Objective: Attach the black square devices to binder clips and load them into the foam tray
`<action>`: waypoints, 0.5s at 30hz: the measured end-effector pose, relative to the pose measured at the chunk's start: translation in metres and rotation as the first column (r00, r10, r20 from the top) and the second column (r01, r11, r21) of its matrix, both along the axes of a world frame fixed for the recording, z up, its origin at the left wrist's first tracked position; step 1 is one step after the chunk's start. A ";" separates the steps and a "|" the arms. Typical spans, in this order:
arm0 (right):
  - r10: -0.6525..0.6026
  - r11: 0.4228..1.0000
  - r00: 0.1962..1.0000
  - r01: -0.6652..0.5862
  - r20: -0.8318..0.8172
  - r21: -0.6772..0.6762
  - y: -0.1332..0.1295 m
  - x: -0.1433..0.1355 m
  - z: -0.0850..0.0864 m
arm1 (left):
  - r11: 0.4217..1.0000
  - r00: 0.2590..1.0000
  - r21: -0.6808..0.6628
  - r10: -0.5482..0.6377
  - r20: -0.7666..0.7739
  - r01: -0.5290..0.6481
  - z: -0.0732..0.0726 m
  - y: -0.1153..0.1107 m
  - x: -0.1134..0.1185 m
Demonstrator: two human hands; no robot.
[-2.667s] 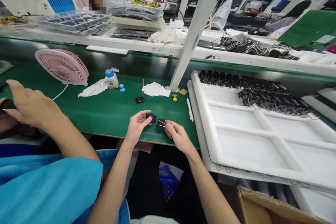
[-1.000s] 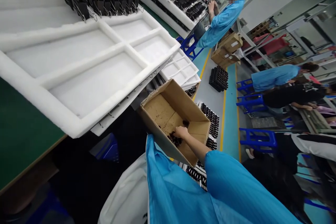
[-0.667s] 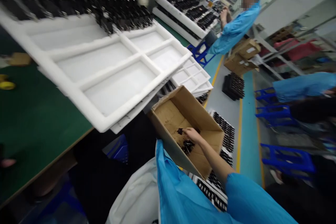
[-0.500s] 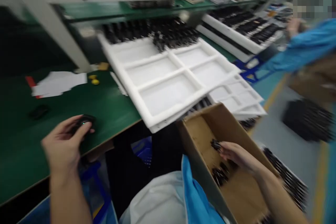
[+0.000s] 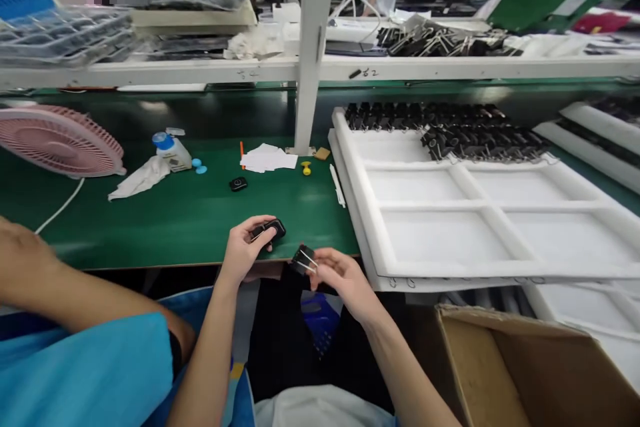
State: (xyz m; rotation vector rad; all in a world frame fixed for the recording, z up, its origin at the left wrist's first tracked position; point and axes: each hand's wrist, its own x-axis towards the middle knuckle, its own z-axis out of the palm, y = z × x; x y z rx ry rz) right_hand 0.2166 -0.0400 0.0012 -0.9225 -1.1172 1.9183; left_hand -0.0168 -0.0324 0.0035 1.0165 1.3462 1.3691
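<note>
My left hand (image 5: 241, 252), near the front edge of the green table (image 5: 190, 233), is closed on a small black rounded device (image 5: 276, 229), thumb on its face. Just to the right, my right hand (image 5: 345, 279) pinches a black binder clip (image 5: 302, 259) by its silver wire handles. The clip is close to the device but apart from it. A similar black device (image 5: 239, 184) lies on the table beyond my left hand. At right, a white foam tray (image 5: 370, 240) carries rows of black binder clips (image 5: 480, 137) along its far side.
A cardboard box (image 5: 480, 360) stands low at right. On the table lie white papers (image 5: 270, 157), a white pen (image 5: 337, 185), yellow plugs (image 5: 307, 168), a bottle (image 5: 173, 152) and a pink fan (image 5: 60, 140). A co-worker's arm (image 5: 65, 293) reaches in at left. A shelf post (image 5: 311, 47) rises ahead.
My right hand has come up out of the cardboard box with the binder clip and over beside my left hand. The view has swung left. My left hand still holds the device.
</note>
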 end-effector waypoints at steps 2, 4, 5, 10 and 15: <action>-0.075 0.995 0.997 0.073 0.028 0.069 0.021 -0.020 -0.005 | 1.000 0.999 0.009 0.012 0.040 -0.012 -0.002 -0.001 -0.002; -0.105 0.986 0.992 0.093 0.075 0.141 0.037 -0.030 -0.008 | 1.000 0.998 0.017 0.005 0.067 -0.006 -0.003 -0.001 -0.004; -0.104 0.981 0.989 0.085 0.104 0.175 0.043 -0.032 -0.009 | 1.000 0.997 0.020 -0.005 0.076 0.003 -0.004 -0.001 -0.006; -0.045 0.969 0.984 0.000 0.175 0.248 0.055 -0.030 -0.014 | 0.999 0.994 0.006 -0.052 0.092 0.052 -0.002 -0.007 -0.015; -0.015 0.938 0.971 -0.069 0.239 0.340 0.051 -0.024 -0.015 | 0.989 0.991 -0.057 -0.134 0.006 0.134 0.003 -0.013 -0.019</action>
